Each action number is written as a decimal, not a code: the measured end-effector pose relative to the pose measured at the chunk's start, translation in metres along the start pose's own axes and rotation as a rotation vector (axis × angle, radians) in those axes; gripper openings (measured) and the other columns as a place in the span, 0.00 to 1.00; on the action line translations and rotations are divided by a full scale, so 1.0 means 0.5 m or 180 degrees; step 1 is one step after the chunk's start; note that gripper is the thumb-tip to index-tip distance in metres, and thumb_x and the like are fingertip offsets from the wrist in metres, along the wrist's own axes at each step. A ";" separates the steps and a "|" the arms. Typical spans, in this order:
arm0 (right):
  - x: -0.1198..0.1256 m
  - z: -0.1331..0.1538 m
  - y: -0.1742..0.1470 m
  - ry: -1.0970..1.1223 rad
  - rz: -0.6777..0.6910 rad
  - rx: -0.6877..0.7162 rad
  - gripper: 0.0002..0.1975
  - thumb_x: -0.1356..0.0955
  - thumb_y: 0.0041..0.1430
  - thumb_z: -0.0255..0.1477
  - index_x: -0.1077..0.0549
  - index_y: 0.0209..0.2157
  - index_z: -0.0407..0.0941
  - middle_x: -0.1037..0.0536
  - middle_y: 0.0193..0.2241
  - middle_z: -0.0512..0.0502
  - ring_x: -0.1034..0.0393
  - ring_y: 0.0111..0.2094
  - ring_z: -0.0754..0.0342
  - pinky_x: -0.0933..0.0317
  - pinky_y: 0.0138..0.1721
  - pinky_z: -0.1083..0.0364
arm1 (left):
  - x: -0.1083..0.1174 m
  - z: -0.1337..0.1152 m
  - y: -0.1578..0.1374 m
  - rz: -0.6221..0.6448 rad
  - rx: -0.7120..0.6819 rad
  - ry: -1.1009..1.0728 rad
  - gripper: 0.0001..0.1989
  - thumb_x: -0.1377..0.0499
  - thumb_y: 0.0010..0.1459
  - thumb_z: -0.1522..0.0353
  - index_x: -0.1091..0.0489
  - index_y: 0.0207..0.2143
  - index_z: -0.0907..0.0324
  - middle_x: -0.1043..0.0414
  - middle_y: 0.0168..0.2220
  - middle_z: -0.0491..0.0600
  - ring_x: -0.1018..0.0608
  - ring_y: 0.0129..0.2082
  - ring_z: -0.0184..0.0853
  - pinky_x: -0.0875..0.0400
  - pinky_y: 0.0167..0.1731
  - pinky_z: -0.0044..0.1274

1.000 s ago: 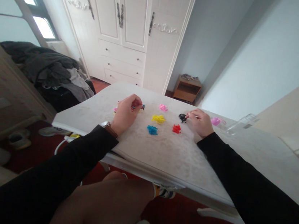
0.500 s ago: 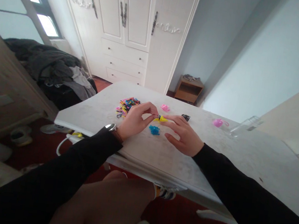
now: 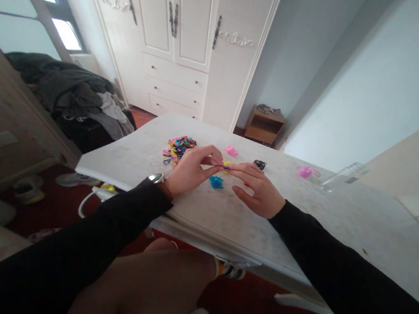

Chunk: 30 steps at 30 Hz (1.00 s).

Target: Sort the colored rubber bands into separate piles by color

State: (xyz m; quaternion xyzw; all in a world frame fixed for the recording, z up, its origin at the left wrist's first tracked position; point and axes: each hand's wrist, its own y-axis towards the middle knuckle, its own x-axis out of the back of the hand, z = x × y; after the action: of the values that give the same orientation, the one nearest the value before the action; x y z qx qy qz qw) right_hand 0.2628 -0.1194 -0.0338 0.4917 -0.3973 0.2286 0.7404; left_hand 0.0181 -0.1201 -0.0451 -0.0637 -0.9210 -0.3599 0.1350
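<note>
My left hand (image 3: 194, 169) pinches a small dark elastic band (image 3: 225, 166) between thumb and fingertips. The fingertips of my right hand (image 3: 254, 185) touch or nearly touch that band from the other side, fingers stretched out and thumb apart. Just behind the fingertips, a yellow pile of bands (image 3: 227, 164) is partly hidden. A blue pile (image 3: 216, 182) lies on the near side, a pink pile (image 3: 231, 150) farther back. Beside my right hand is a black pile (image 3: 259, 164). A mixed heap of coloured bands (image 3: 180, 148) lies left of my left hand, which partly covers it.
The white table (image 3: 202, 217) spans the space before my legs. On its right side are a pink pouch-like object (image 3: 307, 172) and a clear glass jar (image 3: 342, 177) lying on its side. A bit of red (image 3: 246, 184) shows under my right hand. Beyond stands a white wardrobe (image 3: 181, 46).
My right fingertips have closed in on the left ones, over the yellow pile, which is now more covered. A bit of red has come into view beneath my right hand.
</note>
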 end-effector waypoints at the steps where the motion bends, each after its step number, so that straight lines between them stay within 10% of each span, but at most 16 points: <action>1: 0.000 0.001 0.000 0.0012 -0.0002 -0.0031 0.19 0.34 0.72 0.34 0.26 0.61 0.50 0.21 0.60 0.39 0.27 0.60 0.43 0.31 0.61 0.37 | 0.000 0.000 0.000 -0.0005 0.0031 0.0022 0.11 0.31 0.62 0.62 0.26 0.36 0.58 0.20 0.37 0.49 0.17 0.36 0.33 0.16 0.43 0.26; 14: 0.062 -0.126 -0.029 -0.0231 -0.1169 -0.1474 0.06 0.30 0.58 0.29 0.20 0.30 0.47 0.15 0.32 0.45 0.20 0.35 0.47 0.26 0.41 0.46 | 0.002 0.013 0.000 -0.0157 0.0066 0.0199 0.08 0.31 0.60 0.66 0.27 0.34 0.58 0.21 0.35 0.47 0.17 0.35 0.31 0.17 0.38 0.22; 30: 0.044 -0.206 -0.058 -0.0004 -0.1279 -0.2202 0.07 0.28 0.50 0.32 0.21 0.32 0.45 0.16 0.29 0.44 0.23 0.30 0.48 0.28 0.36 0.48 | 0.007 0.015 0.001 -0.0094 -0.0058 0.0494 0.03 0.35 0.62 0.70 0.27 0.36 0.58 0.19 0.36 0.48 0.17 0.35 0.32 0.19 0.40 0.24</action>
State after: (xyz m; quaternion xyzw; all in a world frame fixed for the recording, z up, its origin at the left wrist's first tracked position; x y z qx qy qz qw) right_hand 0.3344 -0.0388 -0.0524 0.2814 -0.3472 -0.0684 0.8919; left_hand 0.0132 -0.1146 -0.0491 -0.0232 -0.9053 -0.3740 0.2000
